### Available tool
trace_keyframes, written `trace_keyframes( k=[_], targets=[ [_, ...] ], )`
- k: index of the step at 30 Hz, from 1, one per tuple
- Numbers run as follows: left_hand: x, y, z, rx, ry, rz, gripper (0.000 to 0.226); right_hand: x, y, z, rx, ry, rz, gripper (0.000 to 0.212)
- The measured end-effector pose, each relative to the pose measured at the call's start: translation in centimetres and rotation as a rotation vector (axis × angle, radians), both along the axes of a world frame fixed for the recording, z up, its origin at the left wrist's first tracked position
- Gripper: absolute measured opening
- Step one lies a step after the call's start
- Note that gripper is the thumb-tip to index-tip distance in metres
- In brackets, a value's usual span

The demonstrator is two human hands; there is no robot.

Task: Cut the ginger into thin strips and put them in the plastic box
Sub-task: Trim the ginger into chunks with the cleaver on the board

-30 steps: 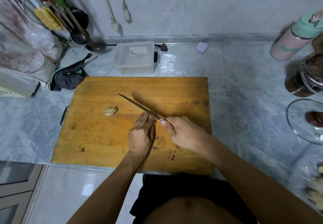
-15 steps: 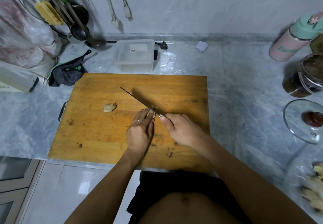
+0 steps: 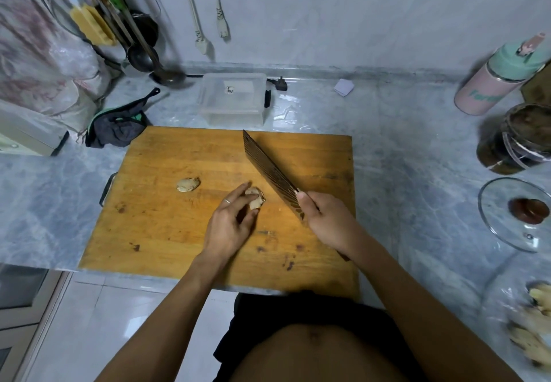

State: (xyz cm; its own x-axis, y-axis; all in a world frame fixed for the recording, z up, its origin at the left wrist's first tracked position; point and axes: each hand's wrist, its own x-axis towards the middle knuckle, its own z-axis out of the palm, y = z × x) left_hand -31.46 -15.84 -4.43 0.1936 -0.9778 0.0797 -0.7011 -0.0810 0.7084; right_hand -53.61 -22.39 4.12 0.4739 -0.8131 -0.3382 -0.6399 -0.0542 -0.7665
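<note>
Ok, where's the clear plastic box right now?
In the head view, the clear plastic box sits on the marble counter just beyond the wooden cutting board's far edge, near the back wall.

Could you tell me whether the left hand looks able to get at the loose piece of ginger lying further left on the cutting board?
Probably yes. The loose ginger piece lies bare on the cutting board, with nothing between it and the left hand. But that hand already holds another ginger piece.

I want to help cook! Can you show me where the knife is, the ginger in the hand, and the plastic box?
knife (image 3: 269, 169): head view, middle of the blade.
ginger (image 3: 256, 198): head view, piece at the left hand's fingertips.
plastic box (image 3: 233, 99): head view, its clear side wall.
</note>
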Motion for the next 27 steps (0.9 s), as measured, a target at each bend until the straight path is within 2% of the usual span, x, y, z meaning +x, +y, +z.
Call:
trace_keyframes(
  k=[5, 9, 12, 17, 27],
  targets=[
    [-1.3, -0.2, 0.3, 0.004, 0.011, 0.107, 0.029, 0.6, 1.1, 0.4, 0.001, 0.000, 0.056, 0.045],
    [-2.8, 0.2, 0.5, 0.013, -0.081, 0.155, 0.027, 0.5, 1.6, 0.3, 0.018, -0.003, 0.044, 0.045],
    [-3.5, 0.3, 0.3, 0.029, -0.120, 0.165, 0.026, 0.3, 1.7, 0.6, 0.009, 0.006, 0.074, 0.045],
    [-3.6, 0.0, 0.3, 0.098, -0.075, 0.193, 0.029, 0.2, 1.4, 1.0, 0.012, 0.006, 0.094, 0.045],
    [-3.5, 0.0, 0.2, 0.090, -0.089, 0.171, 0.032, 1.4, 1.1, 0.9, 0.045, 0.015, 0.117, 0.045]
  ],
)
